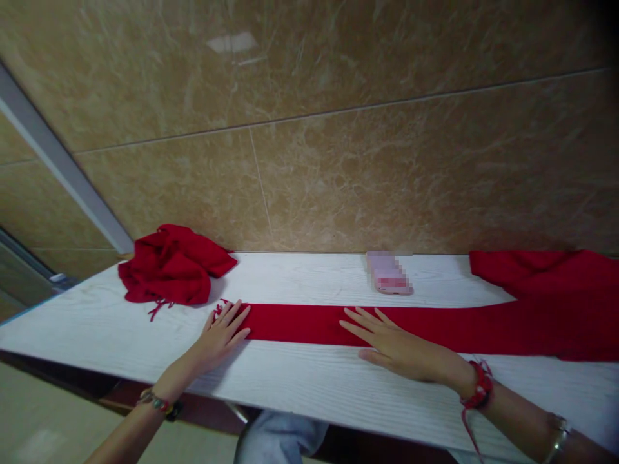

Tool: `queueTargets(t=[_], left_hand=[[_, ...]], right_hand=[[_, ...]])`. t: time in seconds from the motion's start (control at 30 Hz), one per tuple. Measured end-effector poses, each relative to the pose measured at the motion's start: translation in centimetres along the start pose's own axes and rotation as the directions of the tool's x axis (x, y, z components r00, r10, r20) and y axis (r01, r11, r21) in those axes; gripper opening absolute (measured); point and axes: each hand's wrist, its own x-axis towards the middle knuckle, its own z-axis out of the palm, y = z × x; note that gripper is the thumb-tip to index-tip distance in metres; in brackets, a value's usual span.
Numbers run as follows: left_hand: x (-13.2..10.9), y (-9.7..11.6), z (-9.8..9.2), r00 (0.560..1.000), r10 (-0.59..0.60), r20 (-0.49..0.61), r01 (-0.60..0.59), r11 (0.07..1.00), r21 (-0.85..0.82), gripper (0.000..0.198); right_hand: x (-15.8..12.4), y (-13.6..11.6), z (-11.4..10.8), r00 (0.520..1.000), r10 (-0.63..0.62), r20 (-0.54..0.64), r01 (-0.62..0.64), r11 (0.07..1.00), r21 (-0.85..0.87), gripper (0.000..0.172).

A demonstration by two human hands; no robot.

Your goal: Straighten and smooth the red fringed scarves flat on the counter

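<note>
A long red scarf point(300, 323) lies flat in a narrow strip along the table, widening toward the right. My left hand point(223, 330) rests on its fringed left end with fingers spread. Farther right, my right hand point(387, 341) lies open across the strip near its middle, palm down. Neither hand grips the cloth. Behind my left hand sits a crumpled red cloth point(174, 267) with a few fringe strands hanging from its front. At the far right, more red fabric point(546, 270) is bunched at the back and meets the scarf.
The white wood-grain table point(300, 380) runs along a tan marble-tiled wall point(338, 180). A pale pink phone point(389, 274), partly blurred, lies near the wall behind my right hand. My knee in light denim point(280, 438) shows below the table's front edge.
</note>
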Motion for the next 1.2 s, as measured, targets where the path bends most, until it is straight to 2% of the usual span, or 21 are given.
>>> queueTargets(t=[0.1, 0.23, 0.33, 0.4, 0.53, 0.67, 0.77, 0.93, 1.03, 1.13, 1.2], left_hand=[[1.3, 2.0, -1.1, 0.999, -0.034, -0.005, 0.034, 0.999, -0.017, 0.049], [4.4, 6.8, -2.4, 0.992, 0.124, -0.024, -0.126, 0.990, -0.059, 0.051], [6.2, 9.8, -1.7, 0.973, 0.232, -0.016, -0.232, 0.967, -0.106, 0.051], [6.7, 10.6, -0.6, 0.968, 0.252, 0.008, -0.248, 0.960, -0.131, 0.051], [6.9, 10.0, 1.1, 0.970, 0.244, -0.006, -0.243, 0.962, -0.127, 0.050], [7.2, 9.4, 1.4, 0.966, 0.257, -0.025, -0.258, 0.961, -0.102, 0.049], [7.4, 9.2, 1.6, 0.965, 0.259, -0.032, -0.261, 0.962, -0.080, 0.050], [7.7, 8.3, 2.5, 0.962, 0.273, -0.031, -0.274, 0.959, -0.065, 0.049], [8.4, 8.1, 2.8, 0.965, 0.259, -0.038, -0.261, 0.964, -0.056, 0.048], [9.5, 9.8, 2.0, 0.954, 0.277, -0.114, -0.284, 0.958, -0.046, 0.049], [10.2, 12.3, 0.6, 0.904, 0.391, -0.175, -0.409, 0.909, -0.080, 0.051]], right_hand=[[1.5, -1.0, -0.1, 0.997, 0.022, -0.079, -0.025, 0.999, -0.036, 0.053], [4.2, -2.1, 0.6, 0.995, -0.029, -0.092, 0.023, 0.998, -0.057, 0.053], [5.2, -2.0, 1.4, 0.997, -0.036, -0.064, 0.032, 0.997, -0.067, 0.055], [4.9, -1.5, 1.7, 0.997, -0.031, -0.064, 0.026, 0.997, -0.072, 0.055], [2.6, 0.2, 1.3, 0.997, 0.001, -0.083, -0.008, 0.997, -0.078, 0.054], [-1.3, 2.7, 0.6, 0.989, 0.087, -0.117, -0.099, 0.990, -0.100, 0.054], [-5.0, 5.4, 0.6, 0.975, 0.146, -0.169, -0.169, 0.976, -0.137, 0.051], [-11.0, 10.8, 0.7, 0.914, 0.301, -0.273, -0.364, 0.906, -0.218, 0.048], [-13.2, 12.3, 0.2, 0.878, 0.334, -0.342, -0.429, 0.865, -0.259, 0.046], [-13.9, 11.7, -0.6, 0.873, 0.287, -0.394, -0.402, 0.881, -0.250, 0.047], [-13.5, 10.7, -1.1, 0.885, 0.255, -0.390, -0.360, 0.905, -0.225, 0.050]])
